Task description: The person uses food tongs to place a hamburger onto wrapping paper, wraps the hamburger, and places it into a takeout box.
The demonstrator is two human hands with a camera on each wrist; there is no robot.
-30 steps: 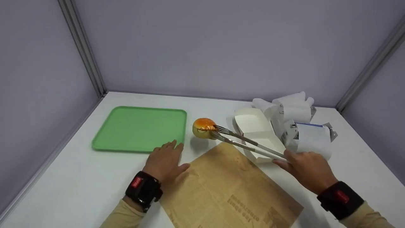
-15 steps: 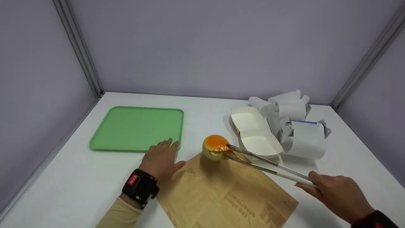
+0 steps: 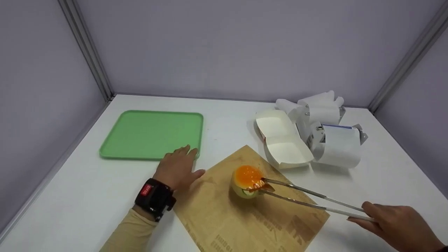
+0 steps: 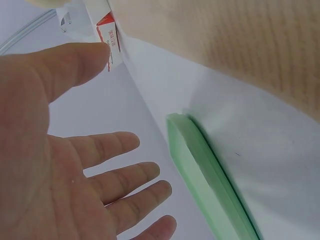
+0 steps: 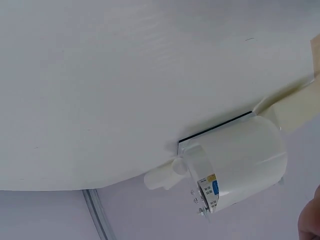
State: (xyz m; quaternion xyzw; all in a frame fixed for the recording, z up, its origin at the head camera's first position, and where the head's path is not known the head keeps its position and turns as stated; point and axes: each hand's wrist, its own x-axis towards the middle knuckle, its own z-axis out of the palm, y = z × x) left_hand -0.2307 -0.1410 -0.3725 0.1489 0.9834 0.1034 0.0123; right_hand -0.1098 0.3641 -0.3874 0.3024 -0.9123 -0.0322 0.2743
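Observation:
My right hand (image 3: 402, 222) grips a pair of metal tongs (image 3: 313, 193) near the handle end. Between the tong tips sits a round bun (image 3: 247, 176) with a glossy orange top, over the brown wrapping paper (image 3: 224, 218). Whether the bun touches the paper I cannot tell. Spread out and holding nothing, my left hand (image 3: 176, 169) is beside the paper's left corner, by the near right corner of a green tray (image 3: 154, 136). The left wrist view shows the palm and extended fingers (image 4: 120, 145). Only a bit of the right hand (image 5: 309, 220) shows in the right wrist view.
An open white paper box (image 3: 287, 148) lies beyond the paper on the right. Next to it stand white machine parts with rounded covers (image 3: 341, 145). The white table (image 3: 227, 122) meets grey walls at the back and sides.
The right hand has moved nearer and to the right, bringing the tongs and bun from near the tray to over the brown paper. The left hand has stayed almost still.

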